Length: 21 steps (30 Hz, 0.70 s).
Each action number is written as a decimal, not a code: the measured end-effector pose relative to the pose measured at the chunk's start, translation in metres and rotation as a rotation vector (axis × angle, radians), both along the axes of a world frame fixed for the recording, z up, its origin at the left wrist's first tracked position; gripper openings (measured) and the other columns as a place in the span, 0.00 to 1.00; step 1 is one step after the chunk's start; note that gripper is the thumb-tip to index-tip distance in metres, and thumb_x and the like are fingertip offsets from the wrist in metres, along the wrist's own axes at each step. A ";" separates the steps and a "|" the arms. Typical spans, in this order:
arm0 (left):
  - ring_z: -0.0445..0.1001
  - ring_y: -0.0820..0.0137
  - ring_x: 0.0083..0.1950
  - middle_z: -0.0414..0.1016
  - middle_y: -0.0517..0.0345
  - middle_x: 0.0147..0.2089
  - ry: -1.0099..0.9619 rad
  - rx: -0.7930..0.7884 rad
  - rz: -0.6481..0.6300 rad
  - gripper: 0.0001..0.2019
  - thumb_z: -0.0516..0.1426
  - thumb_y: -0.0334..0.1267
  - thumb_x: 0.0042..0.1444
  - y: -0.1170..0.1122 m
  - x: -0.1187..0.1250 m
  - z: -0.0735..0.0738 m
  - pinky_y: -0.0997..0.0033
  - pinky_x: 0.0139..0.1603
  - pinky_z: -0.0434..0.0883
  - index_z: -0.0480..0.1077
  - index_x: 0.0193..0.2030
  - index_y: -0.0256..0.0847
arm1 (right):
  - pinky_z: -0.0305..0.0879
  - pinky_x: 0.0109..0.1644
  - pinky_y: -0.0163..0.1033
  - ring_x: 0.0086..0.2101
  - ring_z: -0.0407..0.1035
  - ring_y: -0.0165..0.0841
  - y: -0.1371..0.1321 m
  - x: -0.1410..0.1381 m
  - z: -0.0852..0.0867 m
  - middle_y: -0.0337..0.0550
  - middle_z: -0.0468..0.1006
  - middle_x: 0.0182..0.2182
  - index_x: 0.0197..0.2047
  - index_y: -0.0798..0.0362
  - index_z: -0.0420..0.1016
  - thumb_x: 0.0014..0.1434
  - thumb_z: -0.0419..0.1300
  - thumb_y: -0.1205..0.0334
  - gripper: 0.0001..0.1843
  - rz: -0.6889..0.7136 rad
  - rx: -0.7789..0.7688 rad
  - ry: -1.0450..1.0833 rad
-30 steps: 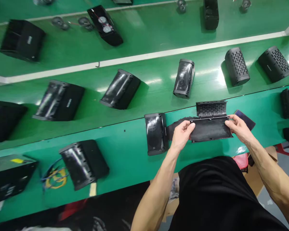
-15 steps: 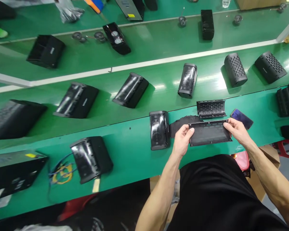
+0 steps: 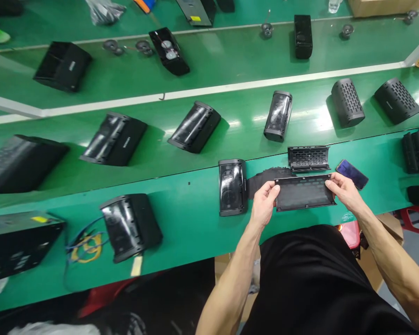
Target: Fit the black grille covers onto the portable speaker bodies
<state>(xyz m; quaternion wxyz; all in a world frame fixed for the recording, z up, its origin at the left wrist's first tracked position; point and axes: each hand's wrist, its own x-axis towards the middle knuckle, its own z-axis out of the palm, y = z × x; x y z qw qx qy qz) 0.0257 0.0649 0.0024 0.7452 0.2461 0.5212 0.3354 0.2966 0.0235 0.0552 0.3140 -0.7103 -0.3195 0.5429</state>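
Observation:
Between my two hands is a black speaker grille [image 3: 304,193], its inner side turned up and backed with dark mesh. My left hand [image 3: 264,201] grips its left end, thumb on top. At the right end, my right hand [image 3: 345,190] pinches the upper corner between thumb and fingers. Just beyond the held piece, a second slotted grille [image 3: 309,158] lies on the bench. Dark sheets of mesh cloth [image 3: 270,180] are partly hidden behind my left hand. A black speaker box [image 3: 232,188] with a glossy front lies left of them.
A phone [image 3: 352,174] lies right of the grilles. Beyond the bench edge runs a green conveyor belt [image 3: 244,116] bearing several speaker boxes. To the left are another speaker box [image 3: 131,228], coiled cables [image 3: 87,246] and a dark metal case [image 3: 21,242].
The view has shifted slightly, and the boxes on the belt appear a little further right. Both hands keep the same hold on the grille.

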 end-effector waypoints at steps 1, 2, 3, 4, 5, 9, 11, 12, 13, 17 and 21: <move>0.65 0.75 0.27 0.68 0.64 0.29 -0.002 -0.001 -0.003 0.23 0.72 0.58 0.50 0.000 0.000 -0.001 0.77 0.24 0.66 0.76 0.38 0.41 | 0.57 0.27 0.36 0.24 0.60 0.30 0.000 0.000 0.001 0.33 0.70 0.25 0.37 0.47 0.70 0.57 0.70 0.38 0.23 -0.003 -0.002 0.002; 0.65 0.75 0.27 0.68 0.64 0.29 -0.005 -0.003 -0.004 0.23 0.72 0.58 0.50 0.000 0.000 -0.002 0.77 0.24 0.65 0.76 0.38 0.41 | 0.58 0.27 0.36 0.25 0.60 0.30 0.001 0.000 0.001 0.33 0.70 0.26 0.37 0.48 0.70 0.57 0.70 0.38 0.23 -0.003 -0.003 0.005; 0.65 0.75 0.27 0.68 0.64 0.29 -0.009 -0.009 -0.003 0.23 0.72 0.59 0.50 0.001 -0.001 -0.002 0.77 0.24 0.65 0.76 0.39 0.41 | 0.58 0.27 0.36 0.25 0.61 0.30 0.001 0.000 0.002 0.33 0.70 0.26 0.37 0.48 0.70 0.58 0.70 0.39 0.23 -0.002 -0.004 0.011; 0.66 0.75 0.27 0.68 0.64 0.30 -0.012 -0.015 0.001 0.24 0.72 0.59 0.50 0.001 -0.001 -0.003 0.77 0.24 0.65 0.76 0.40 0.41 | 0.59 0.28 0.36 0.25 0.61 0.30 0.001 0.000 0.002 0.33 0.70 0.27 0.36 0.48 0.70 0.58 0.70 0.38 0.23 -0.001 -0.005 0.018; 0.66 0.75 0.27 0.69 0.64 0.30 -0.013 -0.021 0.005 0.24 0.72 0.59 0.50 0.001 -0.001 -0.003 0.77 0.24 0.65 0.76 0.40 0.41 | 0.59 0.28 0.36 0.26 0.61 0.30 0.002 0.000 0.002 0.33 0.70 0.27 0.36 0.48 0.70 0.58 0.70 0.38 0.23 -0.001 -0.009 0.026; 0.67 0.74 0.27 0.70 0.63 0.30 -0.007 -0.025 0.011 0.25 0.72 0.60 0.48 0.001 -0.002 -0.003 0.75 0.24 0.65 0.76 0.42 0.42 | 0.59 0.28 0.35 0.25 0.59 0.29 0.002 0.001 -0.001 0.32 0.68 0.26 0.36 0.48 0.70 0.57 0.70 0.38 0.23 -0.031 -0.033 0.070; 0.66 0.75 0.26 0.70 0.64 0.30 -0.007 -0.021 0.018 0.26 0.73 0.59 0.48 0.001 -0.003 -0.004 0.75 0.24 0.65 0.76 0.42 0.42 | 0.60 0.29 0.35 0.25 0.59 0.29 0.002 0.002 -0.004 0.31 0.67 0.26 0.37 0.48 0.70 0.56 0.71 0.39 0.23 -0.049 -0.044 0.093; 0.66 0.75 0.26 0.71 0.64 0.30 -0.006 -0.019 0.025 0.26 0.73 0.59 0.47 0.001 -0.003 -0.004 0.75 0.24 0.65 0.77 0.42 0.41 | 0.60 0.29 0.35 0.25 0.60 0.29 0.001 0.003 -0.006 0.31 0.67 0.26 0.37 0.48 0.71 0.56 0.71 0.39 0.23 -0.053 -0.047 0.101; 0.66 0.75 0.26 0.71 0.64 0.30 -0.004 -0.017 0.032 0.26 0.74 0.59 0.47 0.001 -0.003 -0.005 0.75 0.24 0.65 0.77 0.42 0.41 | 0.60 0.29 0.35 0.25 0.60 0.29 0.001 0.003 -0.008 0.31 0.67 0.26 0.37 0.48 0.71 0.56 0.71 0.40 0.23 -0.052 -0.051 0.106; 0.65 0.76 0.27 0.71 0.64 0.29 0.018 0.007 0.046 0.27 0.74 0.59 0.46 0.001 -0.003 -0.009 0.75 0.27 0.65 0.78 0.42 0.40 | 0.59 0.29 0.34 0.25 0.59 0.28 0.001 0.004 -0.012 0.31 0.67 0.25 0.37 0.48 0.70 0.57 0.71 0.40 0.23 -0.042 -0.050 0.100; 0.64 0.76 0.28 0.72 0.64 0.30 0.044 0.026 0.036 0.27 0.73 0.59 0.48 0.001 -0.003 -0.013 0.75 0.29 0.64 0.78 0.42 0.39 | 0.59 0.29 0.34 0.24 0.59 0.27 0.003 0.005 -0.013 0.31 0.68 0.25 0.35 0.49 0.70 0.56 0.72 0.39 0.24 -0.049 -0.047 0.107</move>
